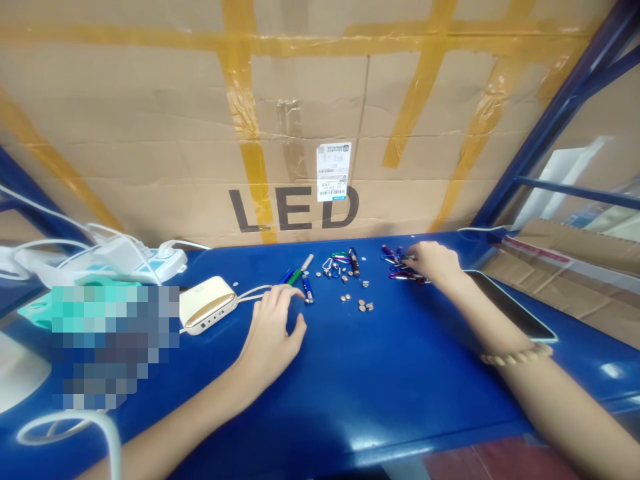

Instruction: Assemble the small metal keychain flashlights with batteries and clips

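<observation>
My left hand (273,330) rests on the blue table (380,380), fingers loosely spread, fingertips just short of a small blue pen-like torch (307,290) and a green and blue one (291,275). My right hand (434,261) reaches to a pile of purple small torches with carabiner clips (397,265) at the table's back; its fingers curl over the pile, and whether they grip one is hidden. Between the hands lie several button cells (364,305), loose clips (330,265) and a dark torch (353,261).
A cream power bank (207,305) with a white cable lies left of my left hand. White power strips and cords (127,257) sit at the back left. A large cardboard sheet marked LED (300,133) stands behind the table. A dark tablet (510,307) lies at the right.
</observation>
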A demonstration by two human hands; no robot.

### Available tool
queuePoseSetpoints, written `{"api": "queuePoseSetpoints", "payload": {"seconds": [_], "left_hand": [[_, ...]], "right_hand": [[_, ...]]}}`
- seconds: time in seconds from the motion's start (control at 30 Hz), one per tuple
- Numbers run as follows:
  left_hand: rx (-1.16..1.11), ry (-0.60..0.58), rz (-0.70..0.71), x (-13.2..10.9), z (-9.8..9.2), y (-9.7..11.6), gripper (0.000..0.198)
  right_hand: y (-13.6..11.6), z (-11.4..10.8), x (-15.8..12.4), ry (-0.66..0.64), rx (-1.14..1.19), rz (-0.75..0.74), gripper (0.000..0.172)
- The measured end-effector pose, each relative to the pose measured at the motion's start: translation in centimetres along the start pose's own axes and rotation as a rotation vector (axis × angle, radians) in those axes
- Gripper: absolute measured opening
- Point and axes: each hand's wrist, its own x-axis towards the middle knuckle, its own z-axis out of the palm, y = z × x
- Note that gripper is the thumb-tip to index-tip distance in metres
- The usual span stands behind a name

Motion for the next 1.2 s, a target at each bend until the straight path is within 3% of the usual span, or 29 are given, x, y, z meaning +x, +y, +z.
{"api": "queuePoseSetpoints", "payload": {"seconds": [0.1, 0.2, 0.27, 0.37, 0.47, 0.63, 0.87, 0.97, 1.07, 1.2], "left_hand": [[0.134, 0.062, 0.049, 0.7, -0.3, -1.3, 0.031], [0.247, 0.002, 0.073, 1.1, -0.1, -2.4, 0.037], [0.282, -0.077, 0.113, 1.1, 0.2, -2.8, 0.038], [0.272, -0.138, 0.192, 1.2, 0.5, -3.0, 0.036], [0.221, -0.123, 0.237, 1.2, 0.7, -2.8, 0.034], [0.174, -0.098, 0.251, 1.1, 1.0, -2.5, 0.032], [0.107, -0.063, 0.22, 1.0, 1.3, -2.1, 0.034], [0.103, -0.075, 0.22, 1.0, 1.1, -2.0, 0.039], [0.079, -0.072, 0.256, 1.0, 1.1, -2.0, 0.042], [-0.045, -0.023, 0.279, 1.0, 1.1, -2.0, 0.027]], "right_hand": [[-2.0, -0.7, -0.1, 0.039, 0.031, -0.069, 0.009], [-5.5, -1.6, -0.7, 0.047, 0.125, -0.189, 0.015], [-8.1, -2.1, -1.7, -0.002, 0.316, -0.319, 0.022], [-11.2, -2.5, -3.5, -0.165, 0.413, -0.581, 0.035], [-12.8, -2.4, -5.1, -0.294, 0.416, -0.672, 0.05], [-13.4, -1.0, -5.7, -0.276, 0.387, -0.732, 0.045], [-12.5, 0.0, -4.5, -0.123, 0.44, -0.635, 0.012], [-12.4, -0.4, -4.6, -0.051, 0.479, -0.576, 0.013], [-13.1, -1.2, -5.3, 0.031, 0.669, -0.606, 0.012], [-14.1, -2.1, -6.1, -0.032, 0.899, -0.671, 0.023]]}}
